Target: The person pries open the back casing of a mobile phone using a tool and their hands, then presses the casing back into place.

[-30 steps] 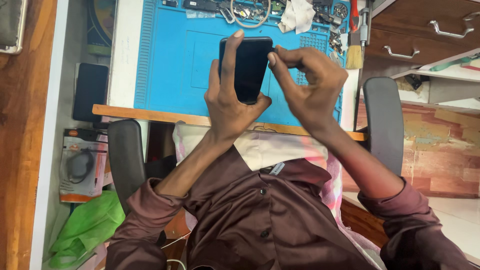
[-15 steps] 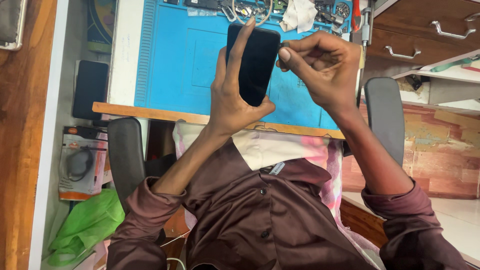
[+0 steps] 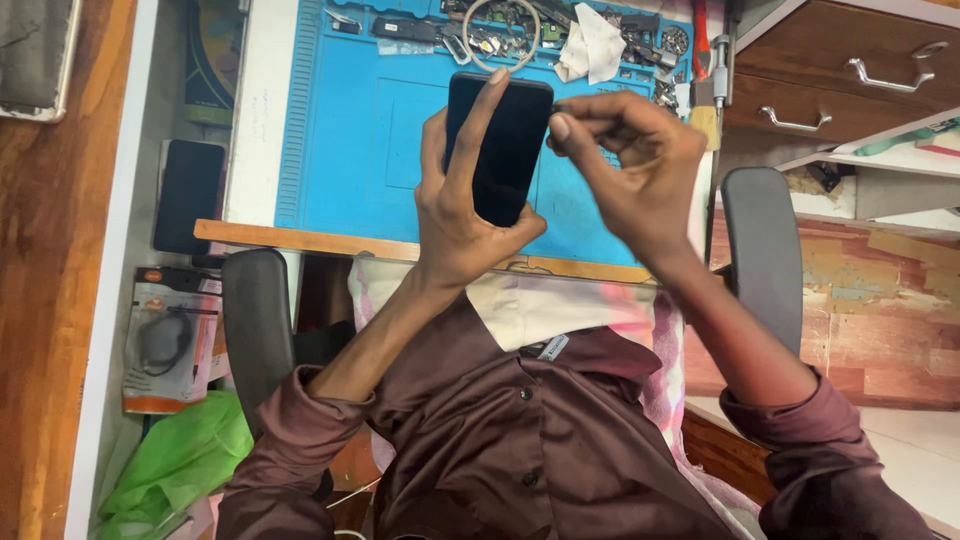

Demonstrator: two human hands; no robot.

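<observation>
L hand is raised off the bench w/ palm up toward the camera, wrist bent, forearm running down to a rolled maroon sleeve. It cradles a black phone from below: thumb wraps the lower R corner, index finger lies long across the dark face w/ its tip at the top edge, other fingers curl behind the L edge & are mostly hidden. So the phone sits upright in the L grip, tilted a bit, just above the blue work mat.

R hand comes in from the R side, wrist cocked, back of hand to the camera. Thumb & index pressed together in a pinch right at the phone's upper R edge; something small & dark shows at the fingertips, too tiny to tell what it is. Remaining fingers folded under, not visible.

Beyond the L index tip: a metal ring, white tissue & a jumble of small parts along the mat's far edge, hard to sort out. Left of the L knuckles, off the mat, a second dark slab lies flat. Chair armrests flank both forearms. Phone's back & underside hidden by the palm; the screen is dark.
</observation>
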